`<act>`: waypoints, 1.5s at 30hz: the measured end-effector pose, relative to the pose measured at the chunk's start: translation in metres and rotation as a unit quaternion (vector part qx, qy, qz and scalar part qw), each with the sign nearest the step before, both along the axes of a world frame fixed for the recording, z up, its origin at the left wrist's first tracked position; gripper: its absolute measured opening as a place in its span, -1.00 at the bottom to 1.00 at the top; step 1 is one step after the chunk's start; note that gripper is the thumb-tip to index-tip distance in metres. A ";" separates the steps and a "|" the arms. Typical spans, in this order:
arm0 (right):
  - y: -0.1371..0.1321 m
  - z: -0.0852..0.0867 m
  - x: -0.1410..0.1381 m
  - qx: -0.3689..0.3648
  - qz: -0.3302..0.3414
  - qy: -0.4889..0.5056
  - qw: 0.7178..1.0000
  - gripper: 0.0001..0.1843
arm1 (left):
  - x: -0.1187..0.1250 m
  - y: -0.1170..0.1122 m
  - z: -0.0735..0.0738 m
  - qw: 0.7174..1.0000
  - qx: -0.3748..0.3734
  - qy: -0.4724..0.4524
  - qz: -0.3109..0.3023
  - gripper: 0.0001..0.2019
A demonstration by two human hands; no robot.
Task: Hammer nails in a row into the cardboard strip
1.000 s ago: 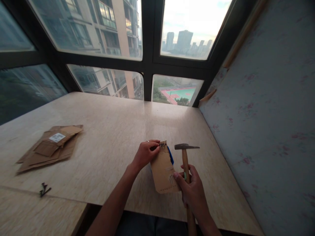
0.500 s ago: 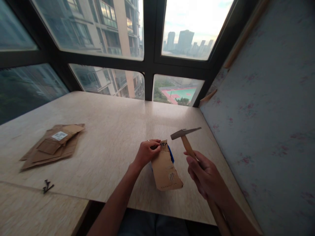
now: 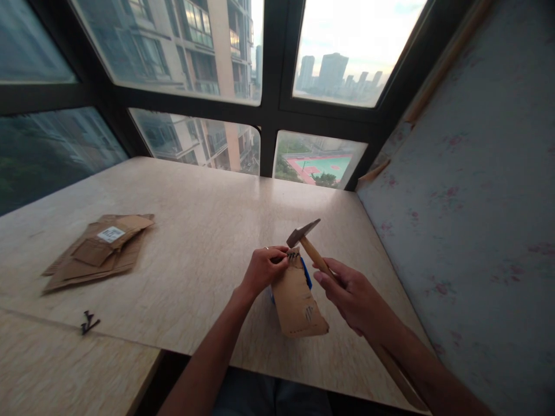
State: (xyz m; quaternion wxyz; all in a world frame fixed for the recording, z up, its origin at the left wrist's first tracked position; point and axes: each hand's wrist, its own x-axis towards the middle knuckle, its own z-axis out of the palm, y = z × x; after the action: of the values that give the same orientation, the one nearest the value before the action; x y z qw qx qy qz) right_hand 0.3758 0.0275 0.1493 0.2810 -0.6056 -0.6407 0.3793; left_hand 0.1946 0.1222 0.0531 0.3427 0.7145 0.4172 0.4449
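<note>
My right hand (image 3: pixel 347 292) is wrapped round the wooden handle of a hammer (image 3: pixel 314 251). Its metal head is tilted just above the far end of a piece of brown cardboard (image 3: pixel 299 303). Several small black screws (image 3: pixel 293 255) stand in a row at that end. The fingers of my left hand (image 3: pixel 264 268) are pinched at the left end of the row, on what looks like one of the screws, mostly hidden by the fingertips. Something blue (image 3: pixel 307 273) shows under the cardboard's right edge. The cardboard has a torn edge and a scuffed patch near me.
Folded cardboard pieces (image 3: pixel 99 251) with a white label lie on the left of the marble-patterned tabletop (image 3: pixel 195 219). Several loose black screws (image 3: pixel 89 322) lie near the front left seam. A papered wall (image 3: pixel 468 231) bounds the right side, and windows stand behind.
The hammer has swung left and down, so its head is now close over the screws. My left hand still pinches at the row. The whole view has shifted slightly.
</note>
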 end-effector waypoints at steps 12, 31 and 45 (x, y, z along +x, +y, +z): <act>0.001 -0.004 -0.001 0.038 0.027 -0.041 0.998 -0.67 | -0.001 0.000 -0.006 1.000 0.004 -0.004 -0.011 -0.88; -0.001 -0.017 -0.001 0.055 0.031 -0.054 0.997 -0.67 | 0.000 -0.002 -0.001 1.000 0.000 -0.004 -0.010 -0.88; 0.001 -0.017 -0.001 0.041 0.032 -0.068 0.996 -0.71 | 0.002 -0.003 0.002 1.000 0.005 0.018 -0.014 -0.86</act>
State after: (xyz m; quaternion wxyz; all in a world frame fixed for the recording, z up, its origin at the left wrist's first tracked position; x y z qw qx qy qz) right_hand 0.3747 0.0289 0.1327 0.2485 -0.5973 -0.6923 0.3195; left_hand 0.1961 0.1195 0.0549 0.3380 0.7298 0.4112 0.4290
